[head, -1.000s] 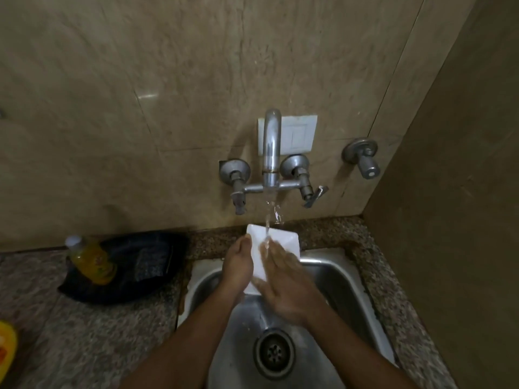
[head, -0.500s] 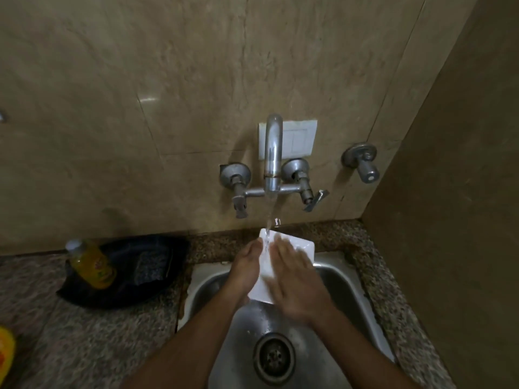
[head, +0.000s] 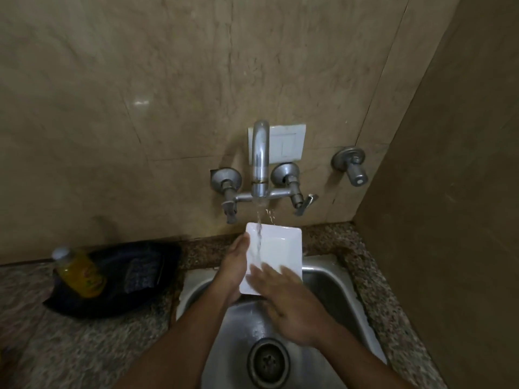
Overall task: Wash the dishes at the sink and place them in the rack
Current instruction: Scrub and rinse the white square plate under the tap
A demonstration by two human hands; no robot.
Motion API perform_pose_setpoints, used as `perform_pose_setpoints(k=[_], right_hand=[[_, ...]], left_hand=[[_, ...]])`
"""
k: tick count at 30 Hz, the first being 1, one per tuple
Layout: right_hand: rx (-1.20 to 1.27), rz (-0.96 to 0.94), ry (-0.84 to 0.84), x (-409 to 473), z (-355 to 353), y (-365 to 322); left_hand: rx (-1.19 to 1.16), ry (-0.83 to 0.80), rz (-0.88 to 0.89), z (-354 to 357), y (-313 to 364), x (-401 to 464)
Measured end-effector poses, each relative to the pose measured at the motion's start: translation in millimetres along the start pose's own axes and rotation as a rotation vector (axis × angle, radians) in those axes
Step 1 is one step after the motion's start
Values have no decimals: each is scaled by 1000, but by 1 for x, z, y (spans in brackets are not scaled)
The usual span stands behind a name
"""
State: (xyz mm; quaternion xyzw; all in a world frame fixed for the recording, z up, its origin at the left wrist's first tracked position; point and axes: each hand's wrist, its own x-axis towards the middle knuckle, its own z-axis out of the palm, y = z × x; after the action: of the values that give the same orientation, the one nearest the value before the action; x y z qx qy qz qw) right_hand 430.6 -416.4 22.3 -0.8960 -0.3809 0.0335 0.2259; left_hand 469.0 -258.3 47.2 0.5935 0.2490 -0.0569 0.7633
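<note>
A white square plate [head: 280,248] is held tilted over the steel sink [head: 337,287], under water running from the wall tap [head: 260,158]. My left hand [head: 234,265] grips the plate's left edge from behind. My right hand [head: 289,304] lies with straight, spread fingers on the plate's lower front face. The stream hits the plate's upper left part. No rack is in view.
A black pan [head: 118,279] sits on the granite counter [head: 70,346] left of the sink, with a yellow soap bottle [head: 80,273] in it. The drain [head: 268,360] is below my hands. A side wall [head: 449,220] closes the right. A second valve [head: 351,167] sticks out.
My right hand has slid down the plate from near its top to its lower edge, uncovering most of the white face. The plate has turned squarer under the stream.
</note>
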Motion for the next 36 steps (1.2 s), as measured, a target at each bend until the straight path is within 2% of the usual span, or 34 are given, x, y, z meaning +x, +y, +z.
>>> perform_pose_setpoints(k=[1,2,4,5,6,10,13,17,19,21,23,25,28,29,31,33,36], right_hand=[[21,18,89,-7,1,5],[34,82,267,-13,3,12],[131,360,646,-18,10,21],[252,490,729,-17,12,19],[416,572,735,-13,12,15],[992,703,499,-1,6,9],[1079,741,434,-1,2,14],[962,721,460,2,3,19],[876,718,496,7,3,20],[828,697,521,12,0,18],[849,635,519,17,-3,16],[821,541,510,25,-5,20],[430,284,428,35,-7,35],[255,205,333,36,-10,39],[14,170,83,33,-18,37],[-38,164,-48,25,-22,32],[-23,109,-11,15,-23,20]], left_hand=[[-57,5,-14,-5,3,-1],[-101,-1,-33,-7,6,-4],[-139,-47,-49,-10,3,-5],[-144,-69,-50,-10,2,-7],[-147,-77,-52,-9,0,-7],[-197,-117,-15,-8,2,-14],[-228,-194,-17,-12,7,-20],[-227,-202,-137,-26,8,-15],[-123,-123,-222,-32,8,-13],[-20,-126,-341,-37,7,-15],[-80,-179,-469,-42,7,-17],[-233,-237,-514,-47,7,-19],[-368,-272,-451,-48,9,-15],[-347,-271,-422,-48,9,-14],[-301,-242,-362,-51,5,-7],[-274,-217,-278,-54,0,-1],[-254,-146,-149,-50,-7,0]])
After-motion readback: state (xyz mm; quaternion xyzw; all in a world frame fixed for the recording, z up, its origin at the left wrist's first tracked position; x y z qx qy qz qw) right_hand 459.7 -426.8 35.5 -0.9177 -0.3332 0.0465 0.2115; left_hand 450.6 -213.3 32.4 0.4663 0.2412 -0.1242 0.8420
